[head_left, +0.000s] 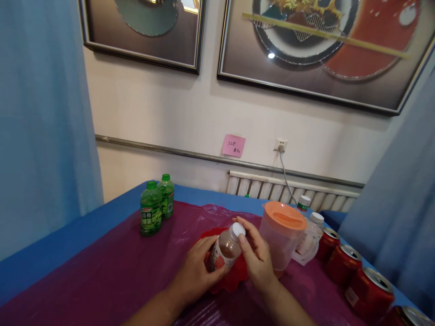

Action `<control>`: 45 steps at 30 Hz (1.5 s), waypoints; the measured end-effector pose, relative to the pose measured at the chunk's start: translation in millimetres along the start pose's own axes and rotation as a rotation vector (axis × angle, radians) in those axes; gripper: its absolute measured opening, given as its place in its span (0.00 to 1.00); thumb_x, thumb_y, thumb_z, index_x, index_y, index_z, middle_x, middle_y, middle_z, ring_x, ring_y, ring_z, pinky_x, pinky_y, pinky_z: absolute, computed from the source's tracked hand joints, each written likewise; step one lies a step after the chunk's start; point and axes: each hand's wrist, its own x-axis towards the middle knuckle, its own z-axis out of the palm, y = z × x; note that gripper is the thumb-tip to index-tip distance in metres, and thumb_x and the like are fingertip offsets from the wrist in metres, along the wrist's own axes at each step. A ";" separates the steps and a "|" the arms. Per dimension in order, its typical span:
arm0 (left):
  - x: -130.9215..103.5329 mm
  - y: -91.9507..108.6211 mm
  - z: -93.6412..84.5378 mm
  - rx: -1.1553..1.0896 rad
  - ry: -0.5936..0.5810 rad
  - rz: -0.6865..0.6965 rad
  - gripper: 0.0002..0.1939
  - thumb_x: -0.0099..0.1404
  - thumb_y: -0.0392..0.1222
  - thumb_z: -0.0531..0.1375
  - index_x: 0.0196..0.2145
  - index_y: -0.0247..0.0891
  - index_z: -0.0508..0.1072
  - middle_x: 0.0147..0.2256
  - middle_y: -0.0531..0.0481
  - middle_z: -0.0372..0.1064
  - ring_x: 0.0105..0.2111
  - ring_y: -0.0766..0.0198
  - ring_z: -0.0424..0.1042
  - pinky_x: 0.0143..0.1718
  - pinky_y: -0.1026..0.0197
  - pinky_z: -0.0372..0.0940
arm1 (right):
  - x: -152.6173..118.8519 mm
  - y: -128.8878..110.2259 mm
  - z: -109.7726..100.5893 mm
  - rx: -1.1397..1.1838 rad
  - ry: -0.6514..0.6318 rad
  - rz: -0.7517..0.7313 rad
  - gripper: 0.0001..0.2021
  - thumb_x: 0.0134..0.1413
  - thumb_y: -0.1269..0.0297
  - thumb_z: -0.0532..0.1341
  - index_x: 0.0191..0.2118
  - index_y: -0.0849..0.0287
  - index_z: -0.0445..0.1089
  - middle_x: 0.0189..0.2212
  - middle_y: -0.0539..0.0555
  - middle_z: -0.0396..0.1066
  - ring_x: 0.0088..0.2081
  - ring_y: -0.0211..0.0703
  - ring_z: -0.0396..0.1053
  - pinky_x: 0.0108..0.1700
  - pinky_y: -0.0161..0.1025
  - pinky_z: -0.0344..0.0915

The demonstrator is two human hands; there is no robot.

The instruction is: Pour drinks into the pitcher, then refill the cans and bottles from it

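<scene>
A clear bottle with a white cap point(227, 248) is held tilted above a red dish point(234, 277), which it partly hides. My left hand point(199, 268) wraps round the bottle's labelled body. At the white cap, the fingers and thumb of my right hand point(257, 254) are closed on its side. The cap sits on the bottle's neck. Just right of my right hand stands a clear pitcher with an orange lid point(283, 235).
Two green bottles point(151, 212) stand at the back left on the purple sheet point(112, 267). Right of the pitcher are two white-capped bottles point(315, 231) and several red cans point(369, 290) in a row. Blue curtains point(44, 113) hang at both sides.
</scene>
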 end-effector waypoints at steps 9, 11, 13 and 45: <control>-0.3 6.4 -2.3 -0.013 -0.033 -0.003 0.28 0.54 0.41 0.68 0.53 0.46 0.72 0.51 0.49 0.75 0.50 0.53 0.74 0.53 0.53 0.68 | 3.4 0.9 7.2 0.024 0.111 0.047 0.14 0.57 0.58 0.68 0.47 0.54 0.71 0.42 0.52 0.74 0.43 0.45 0.72 0.49 0.42 0.68; -0.3 8.4 -3.1 -0.012 -0.034 0.000 0.27 0.54 0.41 0.68 0.53 0.46 0.72 0.51 0.49 0.75 0.50 0.53 0.74 0.53 0.53 0.68 | 3.3 1.9 7.4 0.009 0.140 0.036 0.15 0.55 0.58 0.69 0.46 0.55 0.71 0.40 0.51 0.74 0.42 0.45 0.72 0.48 0.42 0.68; -0.4 10.1 -3.7 -0.006 -0.028 -0.008 0.27 0.54 0.41 0.68 0.53 0.46 0.72 0.51 0.49 0.75 0.50 0.53 0.74 0.53 0.53 0.68 | 2.3 3.5 6.7 -0.003 0.143 0.031 0.15 0.56 0.57 0.69 0.47 0.55 0.71 0.41 0.52 0.75 0.42 0.45 0.73 0.47 0.42 0.68; -1.9 7.4 -2.2 -0.039 -0.047 -0.030 0.27 0.55 0.41 0.68 0.54 0.45 0.71 0.51 0.47 0.74 0.50 0.53 0.73 0.54 0.52 0.67 | 3.1 8.9 4.0 -0.109 0.162 -0.005 0.22 0.47 0.57 0.73 0.46 0.55 0.68 0.39 0.51 0.72 0.40 0.46 0.71 0.47 0.44 0.67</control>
